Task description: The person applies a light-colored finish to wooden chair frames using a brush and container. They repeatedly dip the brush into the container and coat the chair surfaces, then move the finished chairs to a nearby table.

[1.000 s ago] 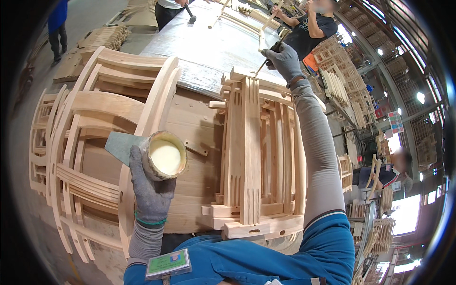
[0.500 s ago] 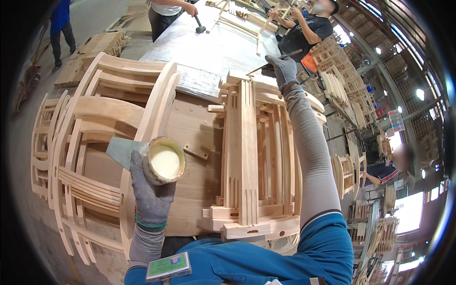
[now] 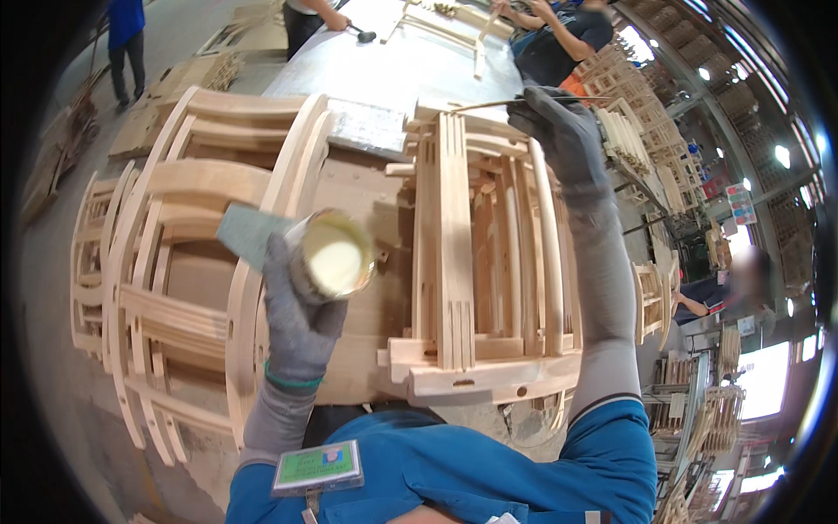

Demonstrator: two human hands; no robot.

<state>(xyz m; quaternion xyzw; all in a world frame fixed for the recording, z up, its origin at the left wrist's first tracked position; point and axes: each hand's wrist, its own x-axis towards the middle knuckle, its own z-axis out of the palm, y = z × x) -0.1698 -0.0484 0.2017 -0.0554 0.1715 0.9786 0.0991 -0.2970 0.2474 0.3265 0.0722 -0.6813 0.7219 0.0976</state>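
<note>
A small round tin (image 3: 333, 258) of pale, creamy glue is being held upright in the left hand (image 3: 297, 319), the gloved fingers wrapped tight around its wall so that the open mouth is kept level and close beside the work, over the bare wooden desk (image 3: 362, 196). A scrap of grey cloth (image 3: 249, 234) is being pinned behind the tin by the same hand, likely kept ready for wiping.

The right hand (image 3: 563, 131) is being stretched out to the far end of the stacked chair frames (image 3: 480, 262), closed around a thin stick (image 3: 489, 105) that is being held nearly level across their top edge; its tip is too small to make out. Both hands are being kept well apart.

The frames are being laid flat, one on another, at the near edge of the desk, their slats of pale, unfinished wood showing square slots and smooth curved rails. A second stack of curved chair backs (image 3: 175, 288) is being leaned at the left.
</note>
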